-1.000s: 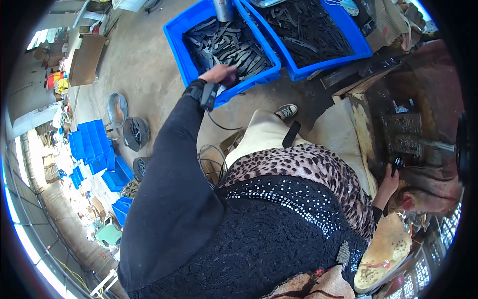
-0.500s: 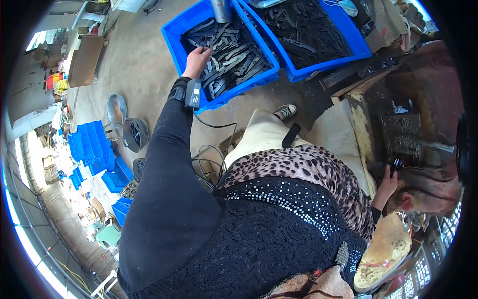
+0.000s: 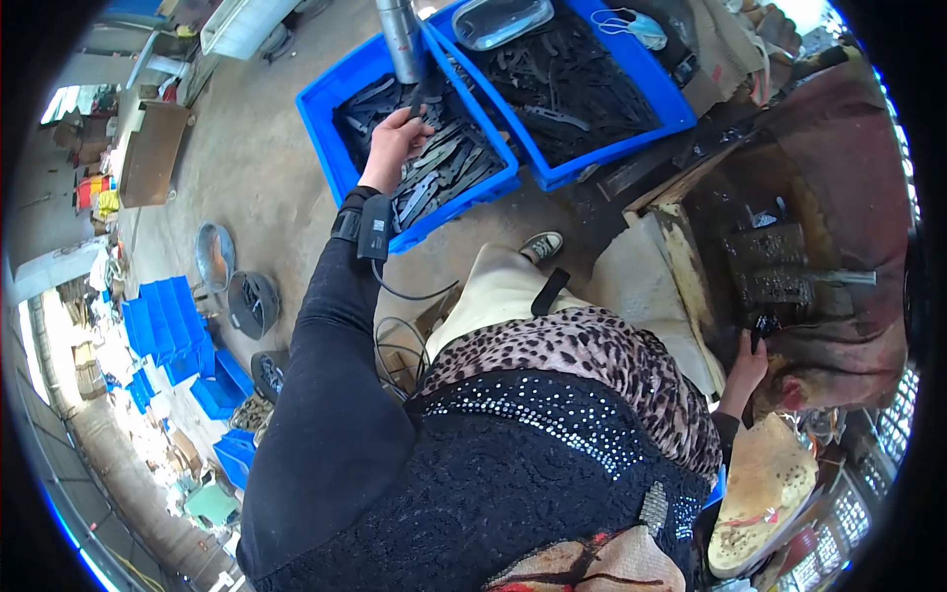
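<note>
Left hand [image 3: 391,148] over the left bin [image 3: 464,207], fingers bent in and, it appears, clamped on a dark piece [image 3: 417,107] whose end pokes past the fingertips; too dim to tell its shape. Loose strips [image 3: 434,176] heap beneath, dark, lying at odds with one another, some catching light. Metal tube [image 3: 399,39] slants down toward the heap, just beyond the fingers. Black box [image 3: 373,229] strapped at the left wrist. Right hand [image 3: 747,363], well apart, has its fingers at a black object [image 3: 758,337] near a worn metal block [image 3: 771,259]; grip or mere touch, cannot tell. Progress, as judged: one piece apparently up at the fingers, a good many strips loose in the left bin, more in the right bin [image 3: 614,152]; nothing visible marks handled from unhandled, so no tally. Farther out: clear tray [image 3: 503,22] and mask [image 3: 636,28] at the right bin's far end; off left, a round tub [image 3: 253,302] and blue crates [image 3: 163,316].
</note>
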Demonstrator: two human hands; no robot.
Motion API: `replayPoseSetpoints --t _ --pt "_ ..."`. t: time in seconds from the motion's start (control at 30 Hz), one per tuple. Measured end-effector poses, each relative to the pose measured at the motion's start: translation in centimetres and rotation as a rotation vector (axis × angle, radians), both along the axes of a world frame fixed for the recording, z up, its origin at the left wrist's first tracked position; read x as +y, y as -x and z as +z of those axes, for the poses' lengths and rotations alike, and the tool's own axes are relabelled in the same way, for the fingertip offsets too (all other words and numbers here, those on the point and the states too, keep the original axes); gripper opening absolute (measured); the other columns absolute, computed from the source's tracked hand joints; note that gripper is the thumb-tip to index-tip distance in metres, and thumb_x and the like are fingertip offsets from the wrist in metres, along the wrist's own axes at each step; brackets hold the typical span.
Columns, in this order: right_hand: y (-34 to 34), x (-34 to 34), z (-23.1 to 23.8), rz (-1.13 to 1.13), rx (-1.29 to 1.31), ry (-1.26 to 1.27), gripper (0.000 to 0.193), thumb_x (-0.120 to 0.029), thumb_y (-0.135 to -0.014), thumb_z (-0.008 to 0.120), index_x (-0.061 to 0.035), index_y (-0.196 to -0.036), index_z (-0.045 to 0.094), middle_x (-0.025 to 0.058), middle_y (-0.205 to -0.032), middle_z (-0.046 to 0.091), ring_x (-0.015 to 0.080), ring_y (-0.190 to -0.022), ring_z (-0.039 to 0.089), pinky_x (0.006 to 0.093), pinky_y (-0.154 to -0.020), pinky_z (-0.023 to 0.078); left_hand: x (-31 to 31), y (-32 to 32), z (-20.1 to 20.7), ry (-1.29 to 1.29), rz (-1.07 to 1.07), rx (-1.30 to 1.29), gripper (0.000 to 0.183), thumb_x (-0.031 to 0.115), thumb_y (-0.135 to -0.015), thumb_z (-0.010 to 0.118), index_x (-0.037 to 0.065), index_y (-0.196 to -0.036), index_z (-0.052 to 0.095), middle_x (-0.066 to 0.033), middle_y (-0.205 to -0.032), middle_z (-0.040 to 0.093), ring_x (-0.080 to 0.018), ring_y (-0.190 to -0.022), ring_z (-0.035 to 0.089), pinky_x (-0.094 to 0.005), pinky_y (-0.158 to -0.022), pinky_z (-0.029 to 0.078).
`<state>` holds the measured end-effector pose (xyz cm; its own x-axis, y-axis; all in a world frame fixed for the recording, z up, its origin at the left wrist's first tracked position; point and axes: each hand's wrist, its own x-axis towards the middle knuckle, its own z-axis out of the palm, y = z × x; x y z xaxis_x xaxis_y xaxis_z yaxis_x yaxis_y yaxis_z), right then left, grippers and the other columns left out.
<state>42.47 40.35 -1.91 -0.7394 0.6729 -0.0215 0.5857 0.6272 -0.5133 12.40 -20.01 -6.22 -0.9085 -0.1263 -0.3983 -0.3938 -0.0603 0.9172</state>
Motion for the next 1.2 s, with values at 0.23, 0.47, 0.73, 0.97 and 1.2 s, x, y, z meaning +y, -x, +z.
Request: replayPoseSetpoints --t 0.23,0.47,0.73,0.97,1.2 --pt "0.4 -2.0 1.8 -0.041 -0.034 -0.033 0.031 -0.024 -0.093 0.064 0.005 -0.104 0.064 0.0243 -0.085 0.065 0.0325 -0.073 0.059 0.0402 -0.072 0.047 7.9 6.5 1.9 0.247 -0.333 0.15 0.022 0.01 -0.093 0.057 0.004 -0.112 0.067 -0.0047 -0.084 0.069 -0.0071 -0.069 0.059 -0.0209 -0.063 0.047" --pt "0.9 -4.6 3.2 -0.066 0.002 -0.124 0.029 -0.024 -0.092 0.063 0.0046 -0.099 0.063 0.0278 -0.085 0.063 0.0407 -0.075 0.06 0.0431 -0.07 0.047 13.1 11.4 -0.3 0.851 -0.546 0.414 0.023 0.011 -0.09 0.059 0.007 -0.11 0.069 -0.0083 -0.086 0.07 -0.0207 -0.076 0.065 -0.031 -0.072 0.051" --pt "1.4 -7.6 4.3 -0.148 -0.042 -0.137 0.028 -0.025 -0.092 0.062 0.0018 -0.097 0.064 0.0283 -0.085 0.063 0.0456 -0.081 0.061 0.0461 -0.069 0.047 13.0 16.6 -6.4 1.135 -0.97 0.891 0.034 0.014 -0.079 0.067 0.014 -0.113 0.07 -0.0135 -0.102 0.066 -0.0339 -0.093 0.063 -0.0422 -0.08 0.053" --pt "0.9 -8.3 4.1 -0.227 -0.085 -0.117 0.026 -0.027 -0.092 0.063 -0.0009 -0.097 0.065 0.0268 -0.082 0.063 0.0435 -0.079 0.062 0.0456 -0.068 0.048 12.3 18.2 -6.1 1.289 -1.055 0.944 0.035 0.016 -0.075 0.069 0.016 -0.11 0.072 -0.0113 -0.104 0.064 -0.0331 -0.098 0.062 -0.039 -0.087 0.053" --pt "0.7 -8.8 4.5 -0.204 -0.069 -0.092 0.026 -0.027 -0.092 0.063 -0.0023 -0.099 0.066 0.0255 -0.081 0.063 0.0421 -0.077 0.062 0.0442 -0.068 0.049 8.9 19.2 0.4 1.262 -1.378 0.416 0.028 0.021 -0.081 0.072 0.008 -0.106 0.071 -0.0153 -0.094 0.069 -0.0311 -0.084 0.065 -0.0394 -0.084 0.054"
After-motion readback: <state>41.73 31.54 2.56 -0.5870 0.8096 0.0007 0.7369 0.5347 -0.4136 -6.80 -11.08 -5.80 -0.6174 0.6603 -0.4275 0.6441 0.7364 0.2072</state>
